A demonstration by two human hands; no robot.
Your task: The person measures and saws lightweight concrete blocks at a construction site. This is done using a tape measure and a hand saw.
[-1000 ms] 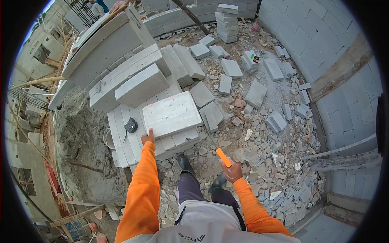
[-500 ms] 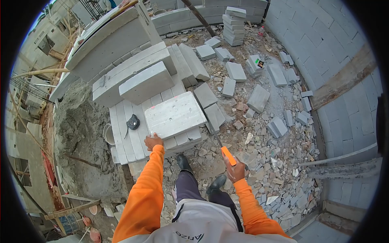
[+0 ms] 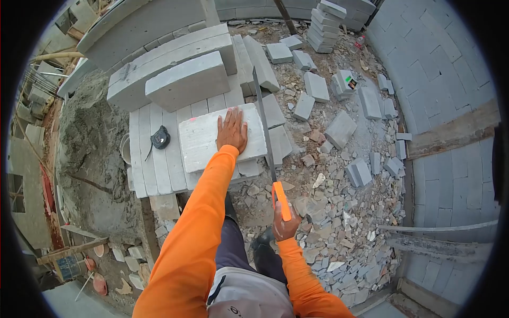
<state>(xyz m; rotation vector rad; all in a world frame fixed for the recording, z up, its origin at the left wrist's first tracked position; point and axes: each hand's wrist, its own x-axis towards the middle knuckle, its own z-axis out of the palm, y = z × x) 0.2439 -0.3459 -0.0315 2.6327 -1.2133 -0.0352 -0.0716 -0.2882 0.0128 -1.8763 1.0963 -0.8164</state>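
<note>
Left hand: I read the left hand (image 3: 232, 130) as open, palm down on the white block, fingers extended and slightly apart, gripping nothing.
Right hand: I have the right hand (image 3: 285, 223) closed around the orange handle (image 3: 282, 201) of the saw (image 3: 264, 116).
White block: the white block (image 3: 199, 140) lies flat on the row of slabs (image 3: 154, 169), under the left palm.
Blade: runs along the block's right end; contact, I cannot tell.
Tape measure: black tape measure (image 3: 160, 139) on the slabs, left of the block.
Behind: grey block (image 3: 188, 82) on its long edge.
Ground, right: rubble (image 3: 339, 212) and scattered blocks (image 3: 340, 129).
</note>
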